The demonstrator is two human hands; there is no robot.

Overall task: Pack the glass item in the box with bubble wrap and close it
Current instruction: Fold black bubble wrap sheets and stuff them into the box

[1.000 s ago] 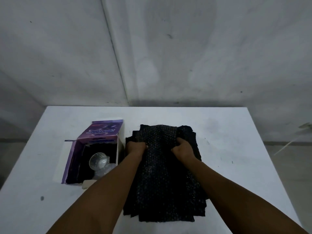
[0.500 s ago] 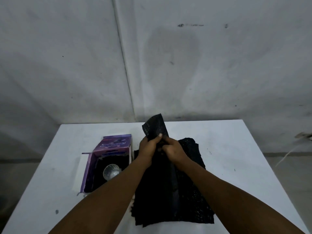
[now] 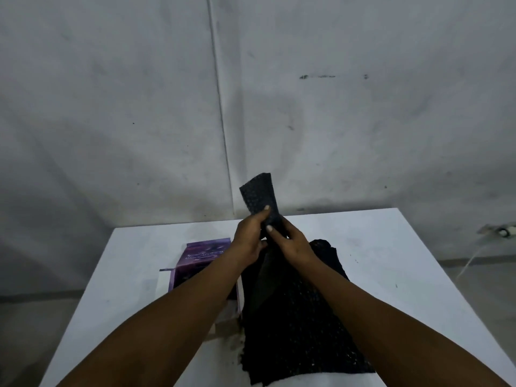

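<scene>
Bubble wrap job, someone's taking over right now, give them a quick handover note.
Left hand and right hand: both pinch one black bubble wrap sheet, lifted above the bubble wrap stack.
Purple box: open, left of the stack on the white table; the left forearm hides its inside, so the glass can't be seen.
Done: sheet picked.
Left: pad the box, close it.

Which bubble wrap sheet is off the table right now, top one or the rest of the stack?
The top black bubble wrap sheet: left hand and right hand pinch it, its end sticking up. The remaining stack lies flat on the table.
</scene>
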